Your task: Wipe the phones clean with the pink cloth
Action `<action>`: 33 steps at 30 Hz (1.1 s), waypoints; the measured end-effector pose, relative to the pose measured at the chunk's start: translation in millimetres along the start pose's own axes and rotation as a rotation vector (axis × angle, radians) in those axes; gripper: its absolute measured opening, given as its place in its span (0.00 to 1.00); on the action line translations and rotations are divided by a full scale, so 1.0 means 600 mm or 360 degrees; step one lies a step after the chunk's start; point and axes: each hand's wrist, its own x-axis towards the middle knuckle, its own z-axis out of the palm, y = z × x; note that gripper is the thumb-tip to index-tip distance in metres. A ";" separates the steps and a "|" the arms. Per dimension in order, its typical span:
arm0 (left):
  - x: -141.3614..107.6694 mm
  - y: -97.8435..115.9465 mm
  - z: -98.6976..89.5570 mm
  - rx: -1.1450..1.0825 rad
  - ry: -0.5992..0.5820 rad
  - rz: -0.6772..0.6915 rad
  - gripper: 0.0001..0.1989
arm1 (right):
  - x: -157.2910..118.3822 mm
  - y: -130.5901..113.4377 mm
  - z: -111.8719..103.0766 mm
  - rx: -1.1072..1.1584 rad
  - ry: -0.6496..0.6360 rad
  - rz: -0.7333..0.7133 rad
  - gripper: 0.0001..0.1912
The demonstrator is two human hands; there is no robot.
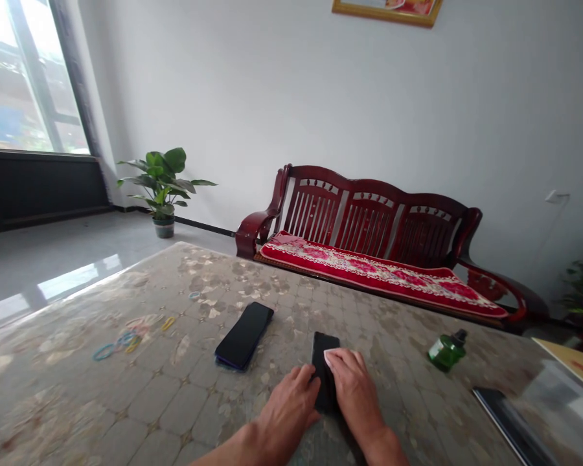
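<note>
A black smartphone (326, 391) lies flat on the patterned tablecloth (175, 401) in front of me. My left hand (287, 408) grips its left edge with curled fingers. On the screen rests my right hand (357, 388), its fingers pressed together around a small white wipe (327, 355), of which only the edge shows. The right hand covers much of the phone's right side. To the left is a stack of dark phones (244, 336), the lower one with a bluish edge. A green bottle (447, 351) with a black cap stands to the right.
Several coloured rubber bands (126, 338) lie on the left of the table. At the right edge are a dark flat device (502, 414) and a yellow printed box (578, 366). Behind the table stand a wooden bench (369, 213) with a red cover and a potted plant (164, 226).
</note>
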 end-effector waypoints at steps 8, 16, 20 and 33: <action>0.006 -0.006 -0.010 -0.0007 -0.0023 0.0240 0.14 | -0.006 0.008 0.006 -0.0079 -0.0012 -0.0079 0.22; 0.009 -0.013 0.020 0.0194 0.0070 0.0347 0.13 | 0.047 0.008 0.007 -0.0209 -0.0213 -0.0111 0.19; 0.008 -0.018 0.024 0.0230 0.0127 0.0401 0.14 | 0.079 0.008 0.019 -0.0319 -0.0216 -0.0073 0.17; 0.005 -0.009 0.012 0.0261 0.0156 0.0424 0.08 | 0.054 0.002 0.014 -0.0162 -0.0201 -0.0173 0.19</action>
